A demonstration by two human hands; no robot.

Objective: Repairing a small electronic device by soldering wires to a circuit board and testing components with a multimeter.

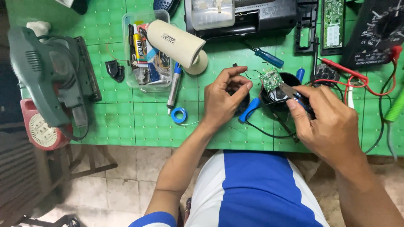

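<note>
My left hand [225,98] pinches a thin black wire that runs to a small green circuit board [270,79]. The board stands tilted over a round black housing [281,90] on the green cutting mat [139,122]. My right hand [326,122] grips small pliers [290,91] with dark handles; their metal jaws touch the board's lower right edge. A blue-handled tool [249,110] lies between my hands, partly under the left one.
A clear plastic box [145,50] of small parts, a cream cylinder [176,42], a soldering pen [174,86] and a blue tape roll [179,114] lie left. A green power sander [46,75] sits far left. A multimeter [374,29] with red leads [353,77] is right; a blue screwdriver [266,55] behind.
</note>
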